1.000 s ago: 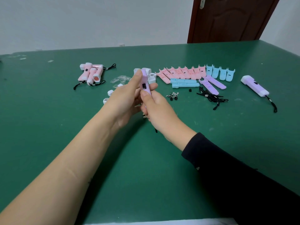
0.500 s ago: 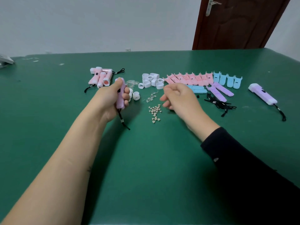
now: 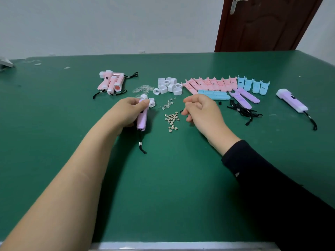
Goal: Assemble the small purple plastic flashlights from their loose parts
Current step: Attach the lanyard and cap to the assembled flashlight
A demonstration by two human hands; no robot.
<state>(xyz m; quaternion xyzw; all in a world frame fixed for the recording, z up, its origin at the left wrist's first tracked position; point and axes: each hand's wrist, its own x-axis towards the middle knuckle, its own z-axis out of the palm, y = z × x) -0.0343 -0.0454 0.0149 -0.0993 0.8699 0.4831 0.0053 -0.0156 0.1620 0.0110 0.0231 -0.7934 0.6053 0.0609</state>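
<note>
Where the green desk [image 3: 54, 124] runs toward its back left, a cluster of finished pink flashlights [image 3: 112, 83] lies with black wrist cords trailing. Just right of them sit clear lenses [image 3: 143, 89].

The left hand [image 3: 126, 113] has its grip curled round the upper part of a purple flashlight body [image 3: 142, 118], thumb on top. The body tilts with its head end away from the person, and its black cord [image 3: 141, 144] drops from the near end onto the desk. 2 white caps [image 3: 151, 103] lie just beyond the fingertips.

Behind these is a pile of white head caps [image 3: 168, 86]. Nearer, thin wire contacts [image 3: 167, 104] lie above a scatter of button cells [image 3: 172, 120], between the 2 hands.

The right hand [image 3: 203, 113] hovers over the desk apart from the flashlight body, its grip curled in with thumb against forefinger. Whether it pinches anything is too small to tell.

Behind it a row of pink shell halves [image 3: 210, 84] overlaps. Long blue shell halves [image 3: 213, 95] lie in front of that row. Further right stand 4 blue shell halves [image 3: 253, 86], with purple shell halves [image 3: 243, 97] before them and a tangle of black cords [image 3: 243, 112] nearer.

At the far right lies 1 finished purple flashlight [image 3: 291, 100], cord toward the person.
</note>
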